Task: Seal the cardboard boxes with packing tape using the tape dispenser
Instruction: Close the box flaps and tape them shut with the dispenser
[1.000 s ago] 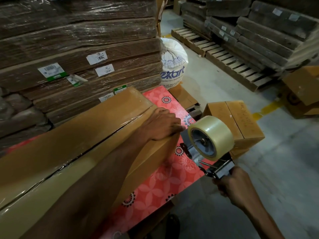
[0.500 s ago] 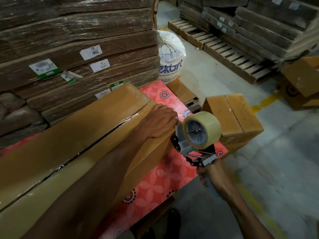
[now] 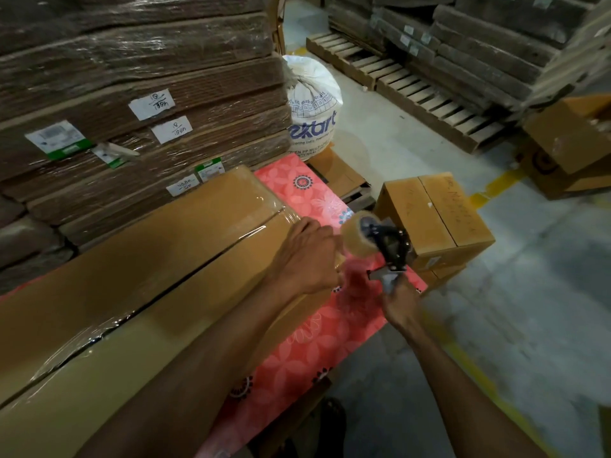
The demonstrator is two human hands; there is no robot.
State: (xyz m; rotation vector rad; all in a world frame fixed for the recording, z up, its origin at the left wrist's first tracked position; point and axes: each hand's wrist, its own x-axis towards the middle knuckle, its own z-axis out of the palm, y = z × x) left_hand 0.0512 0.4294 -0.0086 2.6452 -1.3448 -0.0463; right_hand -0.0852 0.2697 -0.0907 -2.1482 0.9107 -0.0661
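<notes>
Cardboard box point(image 3: 148, 259), the long one, lies on the red flowered sheet point(image 3: 314, 342). Clear tape runs along its top seam point(image 3: 244, 233) to the end nearest my hands. My left hand point(image 3: 307, 259) sits on that end corner, fingers point(image 3: 325, 238) bent down over the edge and gripping it. Tape dispenser point(image 3: 386, 247) is just off that same end, with its roll point(image 3: 358, 238) close against my left fingers. My right hand point(image 3: 398, 302), just off the end below the dispenser, is clenched round the handle. It is blurred there, so I cannot tell whether the strip is cut from the roll or whether its tail lies flat on the end face.

Risks, as I judge them:
- The blade is near my left fingers; a jerk to tear the tape could nick them.
- Pulling away at an angle may peel the strip off the seam or wrinkle it.
- If the tail is not rubbed down on the end face, the flaps may spring open.
- The loose tape end may fold back onto the roll.
- Small box point(image 3: 439, 219) stands just beyond the end; a wide swing could hit it.
</notes>
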